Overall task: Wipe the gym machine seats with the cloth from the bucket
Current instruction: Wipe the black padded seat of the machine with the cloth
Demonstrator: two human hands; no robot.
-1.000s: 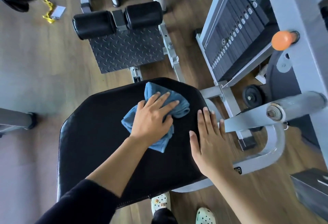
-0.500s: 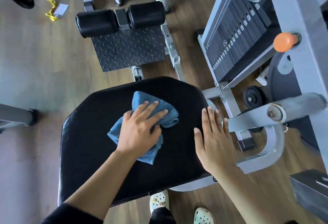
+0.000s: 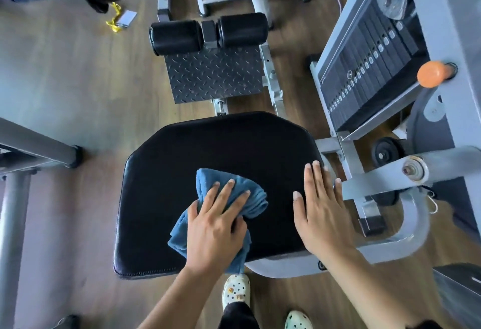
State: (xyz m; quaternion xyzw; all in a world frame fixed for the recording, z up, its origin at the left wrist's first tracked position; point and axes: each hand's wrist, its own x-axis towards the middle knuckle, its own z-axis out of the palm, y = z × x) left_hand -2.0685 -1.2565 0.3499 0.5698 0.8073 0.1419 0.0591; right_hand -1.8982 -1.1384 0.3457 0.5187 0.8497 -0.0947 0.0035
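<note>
A black padded machine seat (image 3: 182,162) fills the middle of the head view. A bunched blue cloth (image 3: 250,193) lies on the seat's near half. My left hand (image 3: 216,227) presses flat on the cloth with fingers spread and straight. My right hand (image 3: 320,211) rests flat on the seat's right edge, fingers straight and together, holding nothing. No bucket is in view.
Two black roller pads (image 3: 208,33) and a checker-plate footrest (image 3: 213,76) stand beyond the seat. A weight stack (image 3: 364,68) and grey frame with an orange knob (image 3: 432,74) are at right. Grey bars (image 3: 33,143) stand at left. My shoes (image 3: 235,289) are below the seat.
My left hand has slid the cloth from the seat's far middle toward the near edge. My right hand stays flat on the seat's right edge. The camera view has shifted.
</note>
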